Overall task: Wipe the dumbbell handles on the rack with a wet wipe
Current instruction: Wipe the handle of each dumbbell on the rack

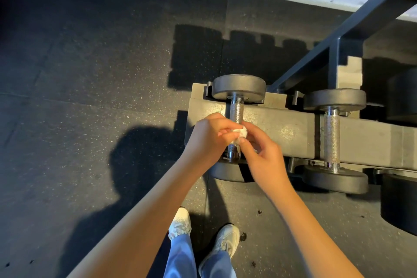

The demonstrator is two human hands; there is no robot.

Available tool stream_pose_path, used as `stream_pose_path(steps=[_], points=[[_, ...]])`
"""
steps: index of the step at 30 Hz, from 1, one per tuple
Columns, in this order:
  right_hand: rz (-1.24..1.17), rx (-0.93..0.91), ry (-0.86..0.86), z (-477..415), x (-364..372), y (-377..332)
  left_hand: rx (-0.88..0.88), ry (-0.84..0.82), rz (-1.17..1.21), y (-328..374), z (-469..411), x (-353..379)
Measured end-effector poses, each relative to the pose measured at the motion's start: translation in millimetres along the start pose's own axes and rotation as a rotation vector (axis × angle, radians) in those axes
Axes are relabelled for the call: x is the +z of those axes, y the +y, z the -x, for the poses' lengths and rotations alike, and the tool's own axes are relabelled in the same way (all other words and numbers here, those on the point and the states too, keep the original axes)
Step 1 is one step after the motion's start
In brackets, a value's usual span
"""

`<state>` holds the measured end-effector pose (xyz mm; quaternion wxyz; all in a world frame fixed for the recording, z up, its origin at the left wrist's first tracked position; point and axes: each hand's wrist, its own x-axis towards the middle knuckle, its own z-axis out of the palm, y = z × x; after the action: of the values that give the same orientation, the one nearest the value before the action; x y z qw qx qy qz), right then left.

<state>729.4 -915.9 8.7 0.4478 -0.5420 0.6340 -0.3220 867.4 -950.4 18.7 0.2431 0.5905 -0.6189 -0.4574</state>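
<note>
A small crumpled white wet wipe (308, 135) sits between my two hands, just above the knurled steel handle (236, 112) of the leftmost dumbbell on the rack (291, 130). My left hand (211, 136) pinches the wipe from the left. From the right, my right hand (262, 153) pinches it with thumb and fingertips. Both hands cover the near half of that handle. A second dumbbell, with its handle (331, 140) bare, lies to the right.
Dark rubber floor spreads left and below. The rack's slanted frame post (334, 36) rises at upper right, with larger black weights (399, 205) at the right edge. My feet in white shoes (180, 223) stand close to the rack's front.
</note>
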Motion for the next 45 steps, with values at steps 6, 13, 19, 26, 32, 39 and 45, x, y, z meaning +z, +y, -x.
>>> stream_pose_path(steps=[6,13,19,26,32,39,45], points=[[-0.046,-0.050,0.282,-28.2,-4.5,-13.8,0.195,0.217,-0.115,11.9,-15.4,-15.6],[0.263,-0.144,0.327,-50.2,22.4,10.5,0.233,0.167,-0.215,-6.8,-50.5,-15.1],[0.351,-0.204,0.290,-35.2,19.8,17.9,0.202,0.143,-0.189,-12.9,-51.3,-19.5],[0.176,-0.070,0.470,-70.4,26.6,9.6,0.185,0.143,-0.141,-12.5,-51.7,-17.9],[0.354,-0.223,0.394,-46.0,22.9,16.7,0.179,0.139,-0.092,-14.6,-48.4,-13.2],[0.329,-0.137,0.481,-79.4,27.3,3.5,0.165,0.091,-0.060,-14.9,-46.0,-14.2],[0.375,-0.196,0.398,-51.5,24.2,15.0,0.150,0.055,-0.006,-18.8,-43.2,-15.7]])
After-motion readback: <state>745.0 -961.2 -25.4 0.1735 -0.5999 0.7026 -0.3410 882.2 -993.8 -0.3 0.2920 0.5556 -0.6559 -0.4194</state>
